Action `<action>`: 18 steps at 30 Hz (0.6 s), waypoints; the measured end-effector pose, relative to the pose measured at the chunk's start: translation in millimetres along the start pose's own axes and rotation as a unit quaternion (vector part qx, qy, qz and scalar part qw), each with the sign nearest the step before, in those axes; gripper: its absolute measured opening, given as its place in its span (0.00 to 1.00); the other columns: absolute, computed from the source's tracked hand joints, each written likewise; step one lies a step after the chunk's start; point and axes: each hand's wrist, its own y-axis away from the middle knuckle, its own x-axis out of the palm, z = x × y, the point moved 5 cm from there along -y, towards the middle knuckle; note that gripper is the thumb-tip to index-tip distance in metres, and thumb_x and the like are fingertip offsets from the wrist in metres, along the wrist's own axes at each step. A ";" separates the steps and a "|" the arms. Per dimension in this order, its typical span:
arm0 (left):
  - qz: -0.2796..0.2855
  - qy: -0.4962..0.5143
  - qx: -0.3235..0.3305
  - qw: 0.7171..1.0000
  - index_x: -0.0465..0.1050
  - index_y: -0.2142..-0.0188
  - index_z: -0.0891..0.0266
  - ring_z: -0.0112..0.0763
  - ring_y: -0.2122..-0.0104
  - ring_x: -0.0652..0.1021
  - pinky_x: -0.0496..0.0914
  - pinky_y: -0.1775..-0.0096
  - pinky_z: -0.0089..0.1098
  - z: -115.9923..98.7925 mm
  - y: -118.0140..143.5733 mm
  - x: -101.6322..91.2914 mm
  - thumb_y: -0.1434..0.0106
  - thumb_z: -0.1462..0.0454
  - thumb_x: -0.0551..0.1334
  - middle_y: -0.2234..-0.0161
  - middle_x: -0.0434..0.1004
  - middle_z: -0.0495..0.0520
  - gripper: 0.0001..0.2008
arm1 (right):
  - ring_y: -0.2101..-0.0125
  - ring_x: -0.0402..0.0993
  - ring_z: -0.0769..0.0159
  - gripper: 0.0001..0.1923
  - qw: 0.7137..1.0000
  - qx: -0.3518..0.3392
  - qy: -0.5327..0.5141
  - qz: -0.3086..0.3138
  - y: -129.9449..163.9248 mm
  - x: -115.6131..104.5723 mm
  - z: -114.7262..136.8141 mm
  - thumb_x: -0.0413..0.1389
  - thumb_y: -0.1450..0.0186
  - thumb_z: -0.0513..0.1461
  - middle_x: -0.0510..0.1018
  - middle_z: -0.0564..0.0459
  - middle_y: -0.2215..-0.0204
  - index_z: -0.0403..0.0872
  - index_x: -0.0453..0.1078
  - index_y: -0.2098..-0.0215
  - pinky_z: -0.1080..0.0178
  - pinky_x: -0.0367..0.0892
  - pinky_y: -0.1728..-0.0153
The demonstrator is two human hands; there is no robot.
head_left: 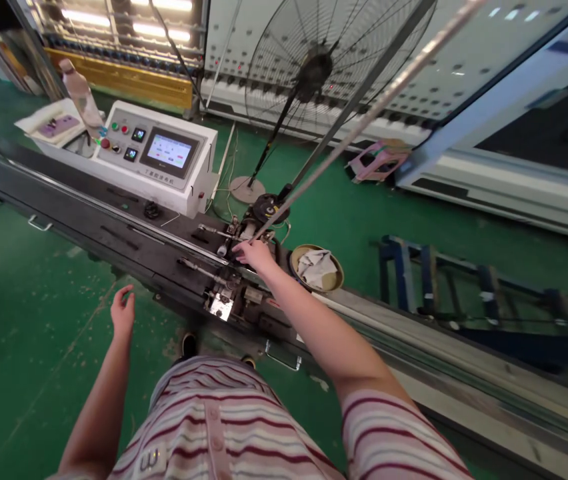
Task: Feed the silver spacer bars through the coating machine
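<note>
A bottle [82, 97] stands just left of the box [131, 183]. In front of the box, the left hand [123, 311] hangs, fingers slightly parted. The box reads 丁基胶涂布机. Right of it sits the mechanism [231, 283], the right hand [256, 255] at it; whether those fingers grip, I can't tell.
</note>
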 end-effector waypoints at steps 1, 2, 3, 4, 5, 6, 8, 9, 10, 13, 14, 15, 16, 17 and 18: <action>0.009 0.010 0.001 1.000 0.75 0.54 0.60 0.43 0.46 0.74 0.66 0.41 0.44 -4.9 -6.3 7.9 0.40 0.62 0.62 0.50 0.77 0.57 0.15 | 0.75 0.77 0.69 0.12 1.000 -0.004 -0.010 -0.002 -4.0 10.7 6.9 0.53 0.38 0.36 0.80 0.51 0.74 0.42 0.79 0.67 0.67 0.75 0.68; 0.020 0.021 0.001 1.000 0.75 0.53 0.60 0.43 0.45 0.74 0.65 0.40 0.45 -11.0 -12.6 17.0 0.41 0.63 0.63 0.49 0.76 0.58 0.16 | 0.75 0.77 0.69 0.12 1.000 -0.007 -0.021 -0.004 -7.2 19.6 13.2 0.53 0.38 0.36 0.80 0.52 0.75 0.42 0.79 0.67 0.67 0.75 0.68; 0.031 0.034 0.001 0.999 0.74 0.52 0.59 0.43 0.44 0.73 0.65 0.40 0.45 -18.1 -18.9 27.0 0.42 0.63 0.64 0.48 0.76 0.58 0.17 | 0.76 0.77 0.70 0.12 0.999 -0.010 -0.032 -0.006 -9.3 26.3 18.8 0.53 0.38 0.36 0.79 0.52 0.75 0.42 0.79 0.67 0.67 0.75 0.68; 0.040 0.048 -0.001 0.998 0.74 0.50 0.59 0.42 0.43 0.73 0.64 0.39 0.45 -26.1 -25.2 37.5 0.42 0.64 0.65 0.46 0.75 0.58 0.19 | 0.76 0.76 0.70 0.12 0.999 -0.013 -0.042 -0.009 -10.1 30.0 23.6 0.52 0.38 0.36 0.79 0.53 0.75 0.42 0.79 0.67 0.67 0.75 0.69; 0.047 0.065 -0.004 0.997 0.73 0.48 0.58 0.42 0.42 0.72 0.63 0.38 0.45 -34.8 -31.6 48.4 0.43 0.64 0.66 0.44 0.73 0.58 0.21 | 0.77 0.76 0.70 0.12 0.999 -0.014 -0.049 -0.012 -9.5 30.4 27.7 0.52 0.38 0.36 0.79 0.53 0.76 0.42 0.79 0.67 0.67 0.75 0.69; 0.053 0.084 -0.009 0.995 0.71 0.46 0.58 0.41 0.41 0.71 0.62 0.37 0.44 -44.0 -37.9 59.7 0.43 0.65 0.66 0.41 0.71 0.58 0.24 | 0.77 0.76 0.70 0.12 0.998 -0.016 -0.058 -0.014 -7.3 27.1 31.0 0.52 0.38 0.36 0.79 0.53 0.76 0.42 0.78 0.67 0.67 0.75 0.69; 0.062 0.127 -0.029 0.990 0.65 0.40 0.57 0.39 0.38 0.68 0.61 0.37 0.42 -63.4 -49.4 83.0 0.42 0.65 0.66 0.37 0.66 0.61 0.30 | 0.77 0.76 0.71 0.11 0.996 -0.016 -0.087 -0.017 2.0 10.4 35.7 0.52 0.39 0.36 0.78 0.53 0.77 0.42 0.78 0.68 0.67 0.76 0.69; 0.067 0.149 -0.043 0.986 0.61 0.37 0.57 0.38 0.37 0.67 0.61 0.36 0.42 -73.5 -53.7 95.3 0.41 0.65 0.66 0.35 0.63 0.62 0.32 | 0.77 0.76 0.71 0.11 0.994 -0.018 -0.108 -0.016 8.8 -2.5 37.5 0.52 0.39 0.35 0.78 0.53 0.77 0.42 0.77 0.69 0.67 0.76 0.70; 0.077 0.169 -0.060 0.981 0.57 0.35 0.58 0.37 0.37 0.67 0.61 0.36 0.41 -84.1 -56.4 108.0 0.39 0.64 0.65 0.35 0.62 0.64 0.34 | 0.77 0.76 0.70 0.10 0.991 -0.021 -0.132 -0.015 17.0 -17.6 38.9 0.53 0.40 0.35 0.78 0.53 0.78 0.42 0.77 0.71 0.68 0.76 0.70; 0.125 0.217 -0.102 0.963 0.50 0.32 0.55 0.37 0.39 0.70 0.62 0.37 0.44 -121.5 -49.0 148.2 0.36 0.60 0.63 0.35 0.63 0.65 0.36 | 0.76 0.78 0.68 0.10 0.982 -0.033 -0.185 -0.015 46.3 -71.5 38.4 0.53 0.40 0.35 0.79 0.50 0.77 0.41 0.76 0.73 0.68 0.76 0.71; 0.150 0.237 -0.109 0.954 0.48 0.31 0.52 0.37 0.40 0.72 0.63 0.38 0.44 -136.6 -40.0 162.2 0.36 0.59 0.63 0.36 0.64 0.64 0.38 | 0.75 0.78 0.67 0.11 0.980 -0.035 -0.194 -0.016 56.4 -90.1 35.4 0.52 0.40 0.36 0.80 0.49 0.77 0.41 0.76 0.72 0.68 0.76 0.71; 0.177 0.261 -0.109 0.943 0.45 0.30 0.48 0.37 0.41 0.73 0.64 0.39 0.45 -152.9 -27.6 176.3 0.36 0.58 0.65 0.36 0.64 0.62 0.41 | 0.75 0.79 0.66 0.11 0.979 -0.036 -0.200 -0.015 66.1 -108.3 30.2 0.52 0.40 0.36 0.81 0.48 0.76 0.41 0.77 0.72 0.67 0.76 0.71; 0.207 0.288 -0.102 0.929 0.40 0.30 0.44 0.37 0.43 0.75 0.66 0.41 0.45 -170.4 -12.0 190.3 0.37 0.58 0.66 0.36 0.64 0.60 0.45 | 0.74 0.80 0.65 0.12 0.978 -0.035 -0.207 -0.014 75.2 -125.7 22.7 0.51 0.40 0.36 0.81 0.47 0.75 0.41 0.77 0.72 0.67 0.76 0.71; 0.238 0.315 -0.088 0.914 0.33 0.30 0.39 0.36 0.45 0.76 0.69 0.43 0.44 -188.3 6.5 204.1 0.39 0.58 0.68 0.36 0.65 0.59 0.50 | 0.73 0.80 0.65 0.13 0.976 -0.033 -0.217 -0.015 83.5 -142.5 12.7 0.51 0.39 0.36 0.81 0.46 0.75 0.41 0.77 0.71 0.67 0.76 0.71; 0.268 0.337 -0.068 0.900 0.27 0.31 0.36 0.36 0.46 0.78 0.71 0.45 0.43 -206.1 27.3 217.7 0.40 0.58 0.70 0.37 0.66 0.58 0.55 | 0.73 0.80 0.64 0.13 0.973 -0.030 -0.228 -0.019 90.9 -158.5 0.2 0.50 0.39 0.37 0.81 0.46 0.74 0.41 0.77 0.71 0.67 0.76 0.70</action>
